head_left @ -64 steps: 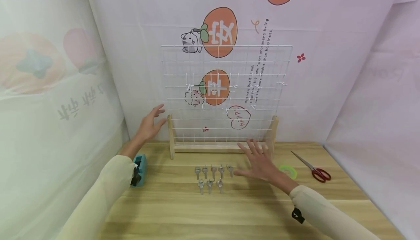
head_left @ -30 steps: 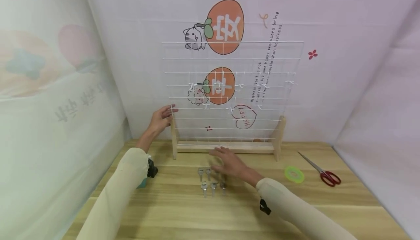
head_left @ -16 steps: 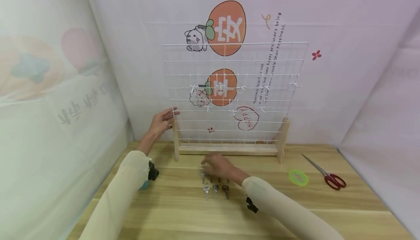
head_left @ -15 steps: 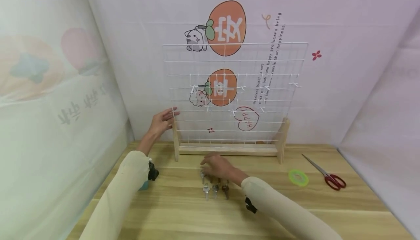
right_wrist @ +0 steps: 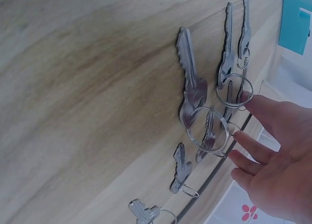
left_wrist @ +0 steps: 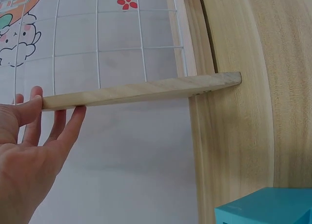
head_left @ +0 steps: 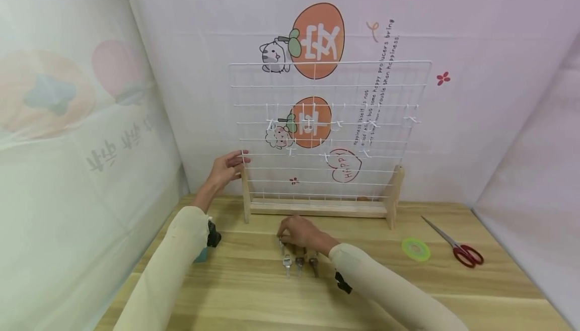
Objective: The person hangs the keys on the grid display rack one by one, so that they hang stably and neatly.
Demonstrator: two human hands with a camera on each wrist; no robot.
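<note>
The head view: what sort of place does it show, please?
Probably a small curtained work booth: white printed cloth sheets close three sides of a pale wooden tabletop, where small silver metal keys are laid out.

From above the table's (head_left: 254, 296) near edge, we look forward and down toward its far edge, taking in the whole wire rack (head_left: 311, 140). At the left wrist, turned sideways, we sit close to the rack's left upright (left_wrist: 141, 90). At the right, tilted, we hang very near the keys (right_wrist: 195, 90). All three views share the turquoise box (left_wrist: 268, 207) near the table's left edge.
</note>
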